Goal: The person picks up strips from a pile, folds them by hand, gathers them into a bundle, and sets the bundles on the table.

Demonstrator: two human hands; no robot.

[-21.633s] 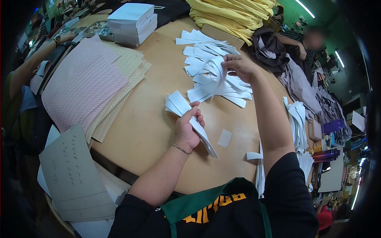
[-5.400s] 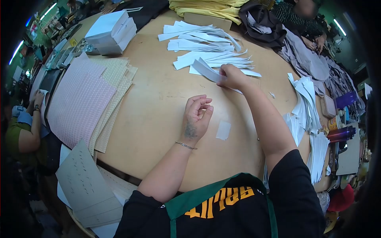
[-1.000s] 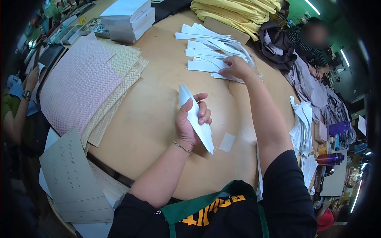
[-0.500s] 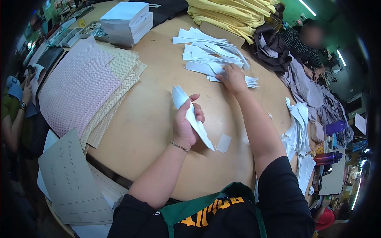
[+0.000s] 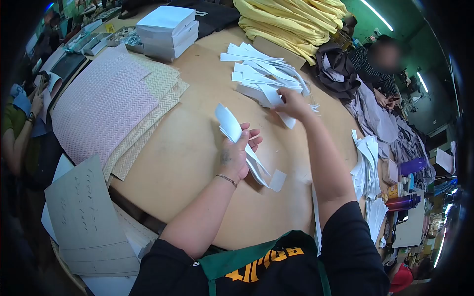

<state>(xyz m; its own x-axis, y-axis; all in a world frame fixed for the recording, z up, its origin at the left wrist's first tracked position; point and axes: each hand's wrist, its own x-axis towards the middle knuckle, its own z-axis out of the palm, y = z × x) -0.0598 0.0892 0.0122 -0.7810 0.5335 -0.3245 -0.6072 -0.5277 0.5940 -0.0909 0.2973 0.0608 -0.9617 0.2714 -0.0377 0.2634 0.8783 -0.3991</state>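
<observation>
My left hand (image 5: 239, 154) is closed around a small bundle of white strips (image 5: 228, 121), its upper ends fanned and its lower ends reaching toward the table. A small translucent square (image 5: 278, 181) lies by those lower ends. Farther forward, my right hand (image 5: 295, 104) grips a white strip (image 5: 271, 95), with one end hanging below the fingers and the other pointing up and left. Just beyond it, piles of white strips (image 5: 269, 69) lie spread over one another. The fingertips of my right hand are partly hidden.
Woven-textured sheets (image 5: 113, 98) cover the table's left side. A white paper stack (image 5: 165, 29) and folded yellow cloth (image 5: 291, 22) stand at the back. More white strips (image 5: 365, 165) and a purple bottle (image 5: 402, 203) lie right. Two people are at work nearby.
My right hand has drawn a strip out of the nearest pile, lifting it slightly toward me. In my left hand the bundle has tilted and spread more. The view has shifted slightly.
</observation>
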